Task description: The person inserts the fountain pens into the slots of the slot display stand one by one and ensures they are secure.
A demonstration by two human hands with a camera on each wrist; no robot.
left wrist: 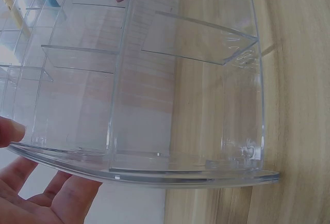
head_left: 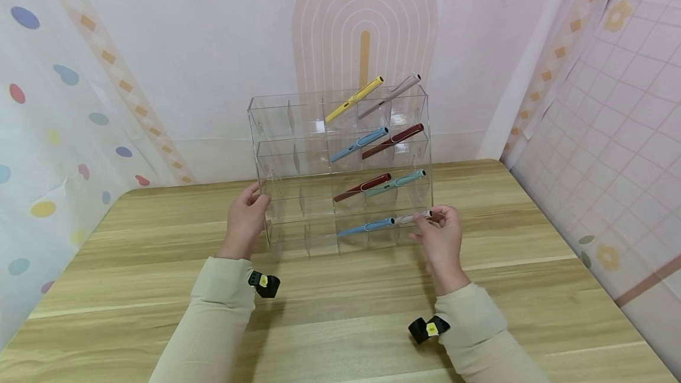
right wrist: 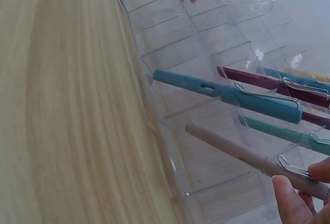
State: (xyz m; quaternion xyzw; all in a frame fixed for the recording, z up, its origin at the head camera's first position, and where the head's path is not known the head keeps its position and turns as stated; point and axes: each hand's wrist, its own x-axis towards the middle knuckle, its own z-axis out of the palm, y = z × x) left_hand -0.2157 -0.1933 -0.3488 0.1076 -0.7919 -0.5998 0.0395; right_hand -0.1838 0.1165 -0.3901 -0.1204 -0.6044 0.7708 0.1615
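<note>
A clear acrylic pen rack (head_left: 298,223) with several tiers stands on the table. My left hand (head_left: 247,220) grips the rack's left side panel (left wrist: 191,180), thumb on the inner face and fingers outside. At the right end of the bottom tier, my right hand (head_left: 444,241) pinches a pale pinkish-grey pen (right wrist: 232,149) near its clip end, the other end slanting into a compartment. Beside it lies a blue pen (right wrist: 227,92) with a wire clip. Just above are a dark red pen (head_left: 362,188) and a mint-green pen (head_left: 396,183).
Higher tiers hold another blue pen (head_left: 359,145), another dark red pen (head_left: 393,141), a yellow pen (head_left: 353,100) and another greyish pen (head_left: 391,96). The wood-grain table (head_left: 340,318) runs back to a patterned cloth backdrop (head_left: 213,46) close behind the rack.
</note>
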